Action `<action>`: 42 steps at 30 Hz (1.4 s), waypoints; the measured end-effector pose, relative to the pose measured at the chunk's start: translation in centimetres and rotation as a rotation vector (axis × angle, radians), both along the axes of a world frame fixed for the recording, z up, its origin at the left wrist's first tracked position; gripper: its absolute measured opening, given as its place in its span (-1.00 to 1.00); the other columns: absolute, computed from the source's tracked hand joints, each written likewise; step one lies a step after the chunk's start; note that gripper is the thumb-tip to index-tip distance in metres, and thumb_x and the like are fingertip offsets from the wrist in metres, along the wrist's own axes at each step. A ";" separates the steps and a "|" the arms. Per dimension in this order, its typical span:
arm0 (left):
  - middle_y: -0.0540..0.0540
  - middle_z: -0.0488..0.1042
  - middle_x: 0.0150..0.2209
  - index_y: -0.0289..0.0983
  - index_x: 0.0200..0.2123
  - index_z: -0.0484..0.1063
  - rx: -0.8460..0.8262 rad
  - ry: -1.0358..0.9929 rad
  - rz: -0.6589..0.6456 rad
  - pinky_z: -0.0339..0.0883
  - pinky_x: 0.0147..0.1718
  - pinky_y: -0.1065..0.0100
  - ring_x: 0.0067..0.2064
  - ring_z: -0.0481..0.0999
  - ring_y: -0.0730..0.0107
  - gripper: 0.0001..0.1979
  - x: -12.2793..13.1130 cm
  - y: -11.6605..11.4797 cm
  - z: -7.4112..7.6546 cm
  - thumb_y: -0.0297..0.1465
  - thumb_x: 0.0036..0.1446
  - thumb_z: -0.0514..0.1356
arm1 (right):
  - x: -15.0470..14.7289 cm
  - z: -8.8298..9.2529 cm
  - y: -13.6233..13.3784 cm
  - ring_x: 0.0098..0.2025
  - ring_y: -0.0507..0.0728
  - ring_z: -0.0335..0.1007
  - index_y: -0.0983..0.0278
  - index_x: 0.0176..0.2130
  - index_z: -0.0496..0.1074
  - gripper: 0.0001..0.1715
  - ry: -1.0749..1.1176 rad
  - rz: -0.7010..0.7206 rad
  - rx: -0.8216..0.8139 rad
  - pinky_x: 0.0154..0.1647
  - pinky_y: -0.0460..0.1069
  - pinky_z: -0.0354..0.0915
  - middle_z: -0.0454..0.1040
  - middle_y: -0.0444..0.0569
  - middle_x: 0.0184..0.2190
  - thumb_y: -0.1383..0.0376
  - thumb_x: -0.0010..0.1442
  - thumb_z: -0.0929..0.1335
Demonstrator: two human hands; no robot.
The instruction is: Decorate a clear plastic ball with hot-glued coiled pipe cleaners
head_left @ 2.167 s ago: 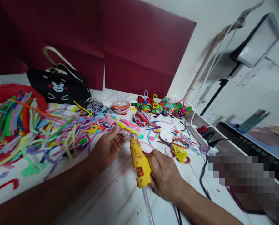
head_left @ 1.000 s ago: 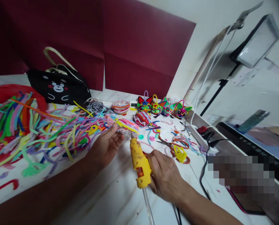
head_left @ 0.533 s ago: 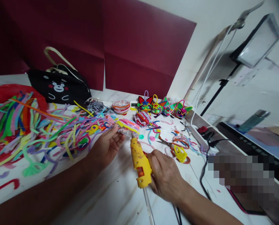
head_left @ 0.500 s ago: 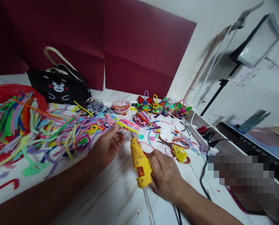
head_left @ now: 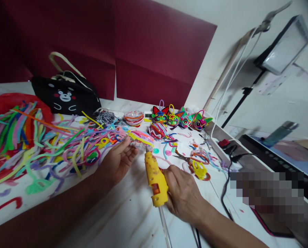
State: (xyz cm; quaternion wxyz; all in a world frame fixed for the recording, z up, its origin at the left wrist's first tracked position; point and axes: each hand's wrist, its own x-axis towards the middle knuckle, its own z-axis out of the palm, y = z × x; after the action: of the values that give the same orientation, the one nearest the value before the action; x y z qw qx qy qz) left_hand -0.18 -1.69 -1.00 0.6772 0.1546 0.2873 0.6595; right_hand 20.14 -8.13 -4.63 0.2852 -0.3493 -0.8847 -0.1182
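Wrapped around its handle, my right hand grips a yellow hot glue gun, with a clear glue stick sticking out of its back end. The gun's nozzle points away from me and meets the lower right edge of a small clear bowl with pipe cleaners in pink, yellow and orange stripes. My left hand pinches this tilted bowl at its left side, fingers curled below it. Whether fresh glue is on the rim is too small to see. Just behind stands a similar striped piece.
Loose pipe cleaners cover the left side, beside a black bag. Several finished colourful masks line the back, near another striped bowl. To the right lie orange-handled scissors, a yellow pipe-cleaner shape and a black cable.
The glue gun has shifted very slightly to the right, its nozzle still at the bowl's edge. My left hand and the bowl have hardly moved.
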 end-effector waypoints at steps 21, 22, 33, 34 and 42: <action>0.01 0.52 -0.49 -0.33 -0.35 0.42 0.022 0.002 0.047 0.51 -0.50 0.52 -0.53 0.53 0.56 -0.83 -0.6 0.7 0.3 -0.60 0.26 0.08 | 0.1 0.3 0.0 -0.34 0.18 0.23 0.40 -0.10 0.32 -0.70 0.007 -0.016 0.000 -0.39 0.03 0.21 0.33 0.07 -0.32 0.25 0.29 0.19; 0.02 0.51 -0.51 -0.33 -0.37 0.41 0.017 -0.005 0.055 0.51 -0.51 0.52 -0.54 0.52 0.57 -0.81 -0.6 0.8 0.5 -0.60 0.26 0.08 | 0.1 0.3 0.0 -0.34 0.18 0.24 0.40 -0.10 0.33 -0.69 0.008 -0.021 -0.010 -0.39 0.04 0.22 0.34 0.07 -0.32 0.25 0.27 0.19; 0.05 0.46 -0.59 -0.29 -0.47 0.38 0.003 0.004 0.110 0.48 -0.53 0.56 -0.58 0.49 0.58 -0.72 -0.9 1.4 1.1 -0.56 0.30 0.03 | -1.3 -0.3 -0.5 -0.28 0.16 0.38 0.32 -0.06 0.38 -0.61 -0.172 -0.089 -0.456 -0.35 0.02 0.31 0.39 0.05 -0.18 0.16 0.16 0.32; 0.05 0.47 -0.58 -0.29 -0.46 0.39 0.006 0.005 0.110 0.48 -0.53 0.56 -0.58 0.49 0.58 -0.72 -0.9 1.5 1.0 -0.56 0.30 0.04 | -1.5 -0.4 -0.5 -0.28 0.17 0.39 0.33 -0.03 0.38 -0.57 -0.183 -0.086 -0.478 -0.34 0.03 0.32 0.40 0.06 -0.16 0.15 0.16 0.33; 0.03 0.47 -0.56 -0.32 -0.48 0.40 0.018 0.012 0.088 0.49 -0.52 0.52 -0.56 0.49 0.56 -0.73 -0.7 1.7 0.2 -0.60 0.26 0.07 | -0.9 0.4 0.6 -0.05 0.20 0.41 0.33 0.02 0.40 -0.39 0.037 0.081 -0.636 -0.05 0.04 0.37 0.39 0.11 0.00 0.15 0.02 0.49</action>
State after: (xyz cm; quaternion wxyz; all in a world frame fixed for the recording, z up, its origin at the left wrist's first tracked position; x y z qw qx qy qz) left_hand -0.88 0.02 -0.82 0.6445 0.1520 0.2918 0.6902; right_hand 19.23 -7.56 -4.24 0.1820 -0.3876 -0.8852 0.1820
